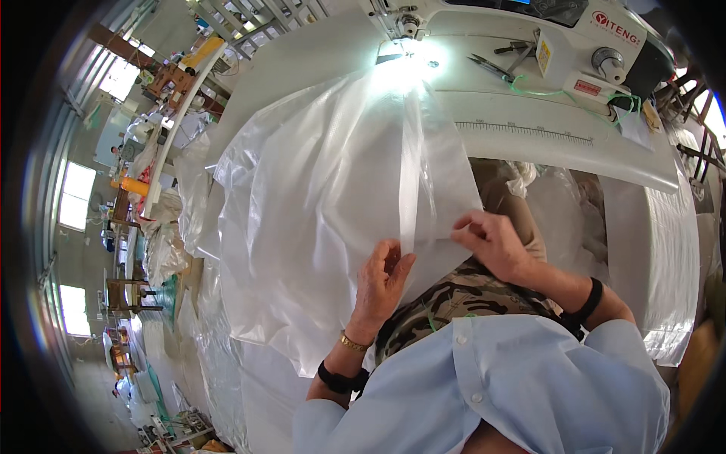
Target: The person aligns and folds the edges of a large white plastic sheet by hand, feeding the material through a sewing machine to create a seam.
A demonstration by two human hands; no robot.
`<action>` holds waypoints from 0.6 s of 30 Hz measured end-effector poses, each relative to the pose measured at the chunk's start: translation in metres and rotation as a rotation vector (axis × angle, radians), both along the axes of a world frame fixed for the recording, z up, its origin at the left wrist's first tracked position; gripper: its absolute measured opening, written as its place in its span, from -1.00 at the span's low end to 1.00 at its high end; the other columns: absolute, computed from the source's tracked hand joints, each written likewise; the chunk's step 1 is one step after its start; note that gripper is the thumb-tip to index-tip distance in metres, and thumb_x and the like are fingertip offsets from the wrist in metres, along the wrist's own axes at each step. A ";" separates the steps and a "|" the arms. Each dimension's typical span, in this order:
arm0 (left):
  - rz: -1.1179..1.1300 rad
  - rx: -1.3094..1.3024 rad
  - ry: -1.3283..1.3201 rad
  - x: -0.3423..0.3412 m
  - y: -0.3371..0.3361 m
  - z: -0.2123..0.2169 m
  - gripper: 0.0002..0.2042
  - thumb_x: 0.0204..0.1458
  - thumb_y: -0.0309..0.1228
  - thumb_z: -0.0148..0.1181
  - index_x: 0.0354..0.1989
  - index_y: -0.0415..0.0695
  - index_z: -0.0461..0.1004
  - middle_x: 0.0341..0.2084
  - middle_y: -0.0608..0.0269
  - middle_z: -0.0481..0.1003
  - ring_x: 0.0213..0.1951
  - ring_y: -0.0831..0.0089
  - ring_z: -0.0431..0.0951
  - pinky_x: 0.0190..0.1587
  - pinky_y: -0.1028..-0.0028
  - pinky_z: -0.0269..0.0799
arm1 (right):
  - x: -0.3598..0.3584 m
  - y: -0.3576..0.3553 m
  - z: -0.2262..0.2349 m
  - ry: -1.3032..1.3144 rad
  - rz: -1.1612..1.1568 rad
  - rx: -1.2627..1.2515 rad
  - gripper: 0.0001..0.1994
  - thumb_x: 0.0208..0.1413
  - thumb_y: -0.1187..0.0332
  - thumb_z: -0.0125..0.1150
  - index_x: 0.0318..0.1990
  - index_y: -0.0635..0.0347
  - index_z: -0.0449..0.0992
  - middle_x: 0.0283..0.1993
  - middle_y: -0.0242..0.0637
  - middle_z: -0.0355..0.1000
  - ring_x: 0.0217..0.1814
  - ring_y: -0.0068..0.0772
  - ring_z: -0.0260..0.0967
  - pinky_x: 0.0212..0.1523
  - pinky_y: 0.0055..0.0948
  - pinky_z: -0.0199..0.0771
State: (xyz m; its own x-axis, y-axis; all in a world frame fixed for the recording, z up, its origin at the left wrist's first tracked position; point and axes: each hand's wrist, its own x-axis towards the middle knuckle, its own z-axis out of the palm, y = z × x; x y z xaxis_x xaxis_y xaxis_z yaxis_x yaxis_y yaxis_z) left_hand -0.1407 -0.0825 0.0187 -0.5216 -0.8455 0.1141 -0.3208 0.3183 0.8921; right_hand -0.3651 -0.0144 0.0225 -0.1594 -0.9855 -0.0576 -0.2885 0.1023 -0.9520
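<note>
Your left hand (382,284) pinches the near edge of the clear plastic sheet (318,204), fingers curled closed on the film with the thumb on top. Your right hand (491,242) sits just to the right of it, fingertips closed on the same edge where a narrow flap of the sheet folds over. The two hands are near each other but not touching. A gold bracelet (352,343) and a black band (338,378) circle your left wrist; another black band (590,299) circles your right wrist.

The sheet runs from your hands away toward the far side, spreading wide to the left and bunching into soft creases. Its far end reaches the needle area of the white sewing machine (529,38), where a bright lamp (404,60) glares on the film. The sheet lies over the white table (529,129), which has a printed ruler strip (522,132) along its near edge on the right.

On the machine bed, far right, lie scissors (491,66) and a loose green cord (605,102). More clear plastic hangs over the table's right end (665,250) and piles up on the left (166,242).

Near you, your light blue shirt (514,378) and camouflage-patterned cloth (461,299) fill the lower part of the view. Far left, workbenches and windows (76,197) line the workshop.
</note>
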 end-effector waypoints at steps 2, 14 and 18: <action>0.026 -0.069 -0.042 -0.009 -0.005 0.008 -0.78 0.23 -0.29 0.17 -0.22 -0.22 0.40 -0.56 0.37 0.40 -0.52 0.66 0.34 -0.47 0.58 0.27 | 0.013 -0.005 0.001 0.012 0.068 0.053 -0.74 0.13 0.34 0.27 -0.13 0.34 0.47 -0.63 -0.20 0.35 -0.64 -0.32 0.29 -0.52 -0.32 0.29; 0.021 0.132 -0.057 -0.004 -0.024 0.020 -0.81 0.10 -0.41 0.22 -0.24 -0.30 0.48 -0.55 0.28 0.54 -0.47 0.67 0.48 -0.42 0.59 0.38 | 0.059 -0.010 0.009 0.569 0.840 -0.164 -0.70 0.19 0.21 0.18 -0.14 0.30 0.43 -0.61 -0.03 0.35 -0.52 0.01 0.38 -0.40 -0.20 0.41; 0.082 0.140 -0.034 -0.001 -0.015 0.010 -0.85 0.06 -0.47 0.21 -0.26 -0.29 0.48 -0.57 0.24 0.53 -0.50 0.59 0.50 -0.43 0.55 0.38 | 0.035 -0.004 -0.006 0.210 0.244 -0.291 -0.75 0.16 0.27 0.26 -0.25 0.29 0.41 -0.60 -0.19 0.35 -0.57 -0.30 0.33 -0.40 -0.41 0.37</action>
State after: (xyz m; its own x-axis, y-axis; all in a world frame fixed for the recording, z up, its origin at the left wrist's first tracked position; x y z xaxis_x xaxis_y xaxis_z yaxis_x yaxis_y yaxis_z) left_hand -0.1415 -0.0973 0.0288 -0.4513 -0.8920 -0.0240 -0.3710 0.1631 0.9142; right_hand -0.3301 -0.0185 0.0165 0.1018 -0.9661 0.2371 -0.4611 -0.2571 -0.8493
